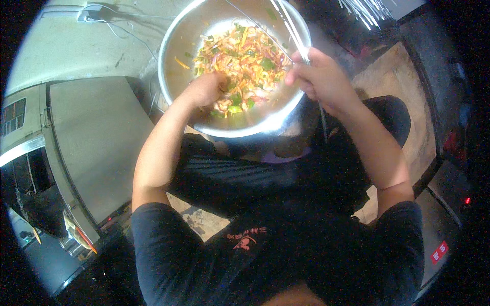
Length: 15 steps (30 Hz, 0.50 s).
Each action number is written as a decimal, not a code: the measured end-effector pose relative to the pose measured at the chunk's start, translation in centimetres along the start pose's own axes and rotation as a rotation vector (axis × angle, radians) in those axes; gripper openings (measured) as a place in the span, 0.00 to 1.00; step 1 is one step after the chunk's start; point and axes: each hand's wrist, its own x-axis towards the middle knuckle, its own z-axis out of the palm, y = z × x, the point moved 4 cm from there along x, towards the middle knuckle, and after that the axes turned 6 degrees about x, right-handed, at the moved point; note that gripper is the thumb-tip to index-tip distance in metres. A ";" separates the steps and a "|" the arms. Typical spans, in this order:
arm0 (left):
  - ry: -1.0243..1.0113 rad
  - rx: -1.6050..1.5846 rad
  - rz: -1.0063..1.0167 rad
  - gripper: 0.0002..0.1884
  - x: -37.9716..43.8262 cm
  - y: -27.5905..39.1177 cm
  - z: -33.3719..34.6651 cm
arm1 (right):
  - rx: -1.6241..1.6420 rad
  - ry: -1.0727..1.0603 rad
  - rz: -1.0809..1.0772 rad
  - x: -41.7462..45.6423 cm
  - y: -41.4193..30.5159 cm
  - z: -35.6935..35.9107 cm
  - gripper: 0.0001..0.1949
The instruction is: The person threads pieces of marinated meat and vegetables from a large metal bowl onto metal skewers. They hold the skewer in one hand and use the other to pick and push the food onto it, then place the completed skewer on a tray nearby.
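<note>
A large round metal basin (164, 72) lies before me, with a mix of cut food (245, 57) in it: reddish-orange pieces and green pieces that look like pepper. My left hand (209, 88) is inside the basin at the lower left of the food, fingers curled into it; whether they grip a piece is hidden. Over the basin's right rim, my right hand (317, 76) is closed around several thin metal skewers (293, 32), which point up and to the left. One skewer slants apart from the others across the food. No food shows plainly on the skewers.
More thin metal skewers (363, 11) lie at the top right. A wall socket with cables (90, 14) is at the upper left. To the left stands a grey cabinet or appliance (99, 141). A brownish board or floor section (402, 84) is at the right. My legs are below the basin.
</note>
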 end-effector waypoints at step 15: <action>0.045 -1.668 0.130 0.11 -0.6 -3.5 -2.0 | -0.446 -0.109 -0.077 -0.8 0.4 0.4 0.11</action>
